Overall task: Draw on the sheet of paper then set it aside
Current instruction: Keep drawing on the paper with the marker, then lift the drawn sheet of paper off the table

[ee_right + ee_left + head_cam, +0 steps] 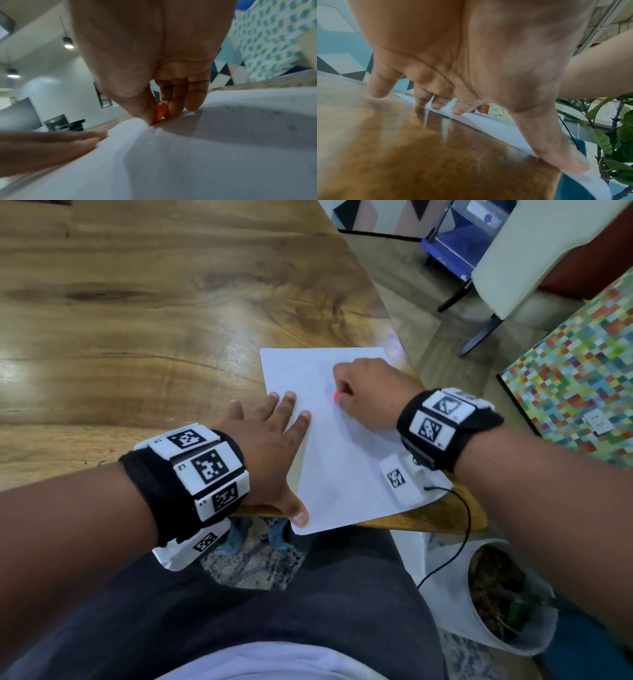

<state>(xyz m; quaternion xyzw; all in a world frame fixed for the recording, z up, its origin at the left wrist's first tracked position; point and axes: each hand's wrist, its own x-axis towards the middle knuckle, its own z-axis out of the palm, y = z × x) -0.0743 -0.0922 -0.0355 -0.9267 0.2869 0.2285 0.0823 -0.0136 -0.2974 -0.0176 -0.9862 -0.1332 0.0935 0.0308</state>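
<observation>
At the near edge of the polished wooden counter (137, 313), close to its right corner, lies the white rectangular sheet of paper (342, 460), its nearest corner hanging a little past the edge over the person's dark trousers (308, 594). The left hands part, the left hand (270, 446), lies flat with straight, spread fingers: the thumb presses the sheet's near left corner (the left wrist view shows that corner curling off the counter under the thumb tip), while the index and middle fingertips rest on the sheet's left edge and the other two fingers lie on bare wood just beside it. Both wrists wear black bands with white tag blocks (205, 467); the right one's white block rests on the sheet's near right part, with a thin black cable (459, 539) running off the counter edge. Further in, the right hand (370, 392) sits on the middle of the sheet, fingers curled, pinching a short orange-red drawing stick (160, 113) between thumb and fingers, its tip down at the paper (whether it touches cannot be told). No drawn marks can be made out on the sheet. Beyond the right edge of the counter, on the floor, stand a white plant pot (496, 604) and a multicoloured mosaic panel (575, 378).
</observation>
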